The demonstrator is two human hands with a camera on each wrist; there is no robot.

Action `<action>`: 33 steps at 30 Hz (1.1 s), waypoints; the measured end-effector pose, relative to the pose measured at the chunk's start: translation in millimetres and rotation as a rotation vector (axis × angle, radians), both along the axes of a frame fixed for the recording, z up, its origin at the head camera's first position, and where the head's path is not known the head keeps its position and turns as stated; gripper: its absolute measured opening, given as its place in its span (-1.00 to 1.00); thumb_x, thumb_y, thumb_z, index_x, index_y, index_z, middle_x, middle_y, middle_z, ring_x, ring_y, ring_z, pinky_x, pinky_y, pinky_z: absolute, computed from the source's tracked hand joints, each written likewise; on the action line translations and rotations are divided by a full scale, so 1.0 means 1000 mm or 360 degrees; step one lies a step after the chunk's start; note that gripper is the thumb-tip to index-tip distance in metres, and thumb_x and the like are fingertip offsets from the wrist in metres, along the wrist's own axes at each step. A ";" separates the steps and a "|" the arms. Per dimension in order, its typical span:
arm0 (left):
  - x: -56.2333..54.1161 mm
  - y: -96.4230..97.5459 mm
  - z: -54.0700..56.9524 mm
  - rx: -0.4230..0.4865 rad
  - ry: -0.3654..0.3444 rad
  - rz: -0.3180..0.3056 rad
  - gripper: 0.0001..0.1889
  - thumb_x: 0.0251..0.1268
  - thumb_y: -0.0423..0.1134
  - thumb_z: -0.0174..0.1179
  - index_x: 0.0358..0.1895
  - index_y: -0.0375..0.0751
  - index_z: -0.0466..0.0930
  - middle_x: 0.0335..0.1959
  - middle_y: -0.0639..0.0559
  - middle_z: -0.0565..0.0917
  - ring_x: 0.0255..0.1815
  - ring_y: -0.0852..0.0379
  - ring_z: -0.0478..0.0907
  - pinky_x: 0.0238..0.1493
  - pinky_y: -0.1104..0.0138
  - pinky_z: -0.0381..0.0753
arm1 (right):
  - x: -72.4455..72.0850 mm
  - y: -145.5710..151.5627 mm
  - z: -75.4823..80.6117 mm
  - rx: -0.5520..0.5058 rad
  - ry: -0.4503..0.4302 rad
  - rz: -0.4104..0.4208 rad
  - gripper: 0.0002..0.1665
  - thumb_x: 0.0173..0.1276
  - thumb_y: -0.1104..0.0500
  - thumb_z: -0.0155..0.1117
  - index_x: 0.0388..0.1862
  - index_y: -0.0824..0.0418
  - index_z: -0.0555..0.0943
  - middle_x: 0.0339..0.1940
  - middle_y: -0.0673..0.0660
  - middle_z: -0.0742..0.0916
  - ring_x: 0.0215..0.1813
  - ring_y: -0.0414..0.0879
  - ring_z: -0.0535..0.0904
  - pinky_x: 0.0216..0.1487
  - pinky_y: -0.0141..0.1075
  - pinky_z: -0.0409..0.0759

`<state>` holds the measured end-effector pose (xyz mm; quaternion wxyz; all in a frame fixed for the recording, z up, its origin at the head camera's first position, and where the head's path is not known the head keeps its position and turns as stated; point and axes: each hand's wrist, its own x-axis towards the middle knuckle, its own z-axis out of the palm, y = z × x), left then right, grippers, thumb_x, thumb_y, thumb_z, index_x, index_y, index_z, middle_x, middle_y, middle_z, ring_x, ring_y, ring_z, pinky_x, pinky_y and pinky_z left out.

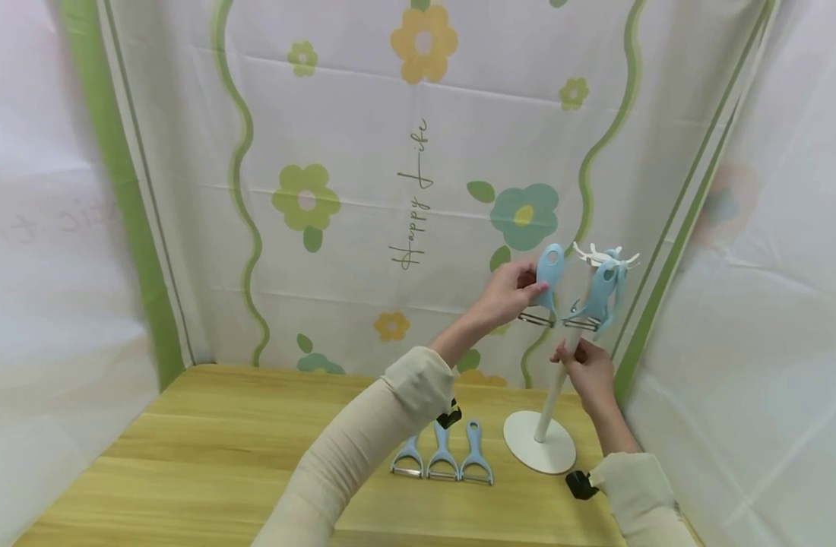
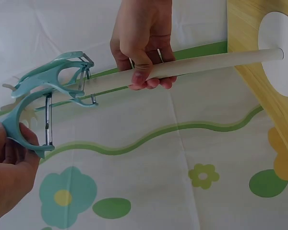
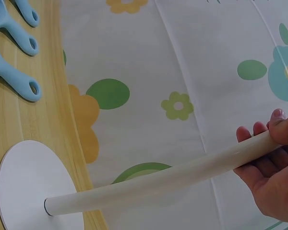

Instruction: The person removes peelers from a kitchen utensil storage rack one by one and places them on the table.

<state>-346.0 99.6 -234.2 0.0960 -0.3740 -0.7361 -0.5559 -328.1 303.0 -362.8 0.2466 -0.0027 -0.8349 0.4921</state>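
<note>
My left hand (image 1: pixel 507 296) pinches a light blue Y-shaped peeler (image 1: pixel 548 273) by its handle, with the blade end pointing down. This peeler stands just left of the white stand's hook crown. Beneath the crown, my right hand (image 1: pixel 591 372) grips the upright pole (image 1: pixel 551 403), thumb and fingers around it in the right wrist view. Blue peelers (image 1: pixel 600 295) hang from the hooks (image 1: pixel 599 257) and partly cover one another. In the left wrist view, the held peeler (image 2: pixel 14 130) is close beside the hanging peelers (image 2: pixel 50 76).
The stand's round white base (image 1: pixel 524 452) rests near the right end of the wooden table (image 1: pixel 220 448). Left of it lie three more blue peelers (image 1: pixel 474 434) in a row, partly behind the left sleeve (image 1: pixel 370 433). A flowered curtain (image 1: pixel 363 129) hangs behind the table.
</note>
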 end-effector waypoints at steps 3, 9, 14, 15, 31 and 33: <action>0.002 -0.004 -0.005 -0.0011 -0.0019 -0.0017 -0.85 0.41 -0.39 0.18 -0.08 -0.42 0.61 -0.21 -0.20 0.72 -0.32 0.29 0.59 -0.27 0.56 0.59 | 0.000 0.000 0.000 0.0002 0.0004 -0.0001 -0.61 0.51 0.07 0.18 -0.04 0.41 0.63 -0.40 0.01 0.78 -0.28 -0.42 0.59 -0.19 -0.63 0.49; 0.007 -0.013 -0.013 -0.0071 0.0013 -0.0033 -0.83 0.37 -0.40 0.23 -0.07 -0.42 0.63 -0.20 -0.20 0.74 -0.28 0.24 0.67 -0.22 0.54 0.64 | -0.001 0.001 -0.003 0.0030 0.0006 -0.0034 -0.64 0.51 0.06 0.19 -0.09 0.38 0.65 -0.42 -0.02 0.78 -0.26 -0.40 0.59 -0.18 -0.59 0.48; 0.013 -0.025 -0.023 -0.0142 0.0069 -0.0033 -0.83 0.34 -0.41 0.26 -0.08 -0.44 0.63 -0.21 -0.22 0.74 -0.26 0.13 0.71 -0.20 0.52 0.65 | -0.003 0.003 -0.004 0.0066 -0.0004 -0.0022 -0.63 0.52 0.06 0.17 -0.07 0.39 0.64 -0.42 -0.04 0.77 -0.25 -0.39 0.59 -0.18 -0.58 0.48; 0.014 -0.028 -0.026 -0.0149 0.0080 -0.0037 -0.83 0.33 -0.42 0.26 -0.09 -0.45 0.63 -0.21 -0.23 0.74 -0.25 0.11 0.71 -0.20 0.51 0.66 | -0.003 0.003 -0.005 0.0064 -0.0005 -0.0021 -0.63 0.52 0.07 0.17 -0.07 0.39 0.64 -0.42 -0.04 0.77 -0.25 -0.39 0.59 -0.18 -0.59 0.48; 0.020 -0.062 -0.071 -0.0228 -0.0058 0.0027 -0.85 0.29 -0.42 0.30 -0.13 -0.40 0.65 -0.25 -0.19 0.74 -0.32 0.22 0.64 -0.21 0.51 0.62 | -0.002 0.001 -0.002 -0.0027 -0.0019 0.0016 -0.72 0.52 0.20 0.16 -0.06 0.43 0.61 -0.42 -0.03 0.77 -0.31 -0.43 0.63 -0.19 -0.62 0.50; 0.020 -0.065 -0.075 -0.0227 -0.0063 0.0033 -0.86 0.28 -0.43 0.31 -0.14 -0.40 0.65 -0.26 -0.19 0.73 -0.33 0.23 0.63 -0.22 0.50 0.62 | -0.003 0.002 -0.002 -0.0025 -0.0024 0.0015 -0.72 0.52 0.20 0.16 -0.04 0.43 0.61 -0.42 -0.06 0.76 -0.31 -0.44 0.62 -0.19 -0.62 0.50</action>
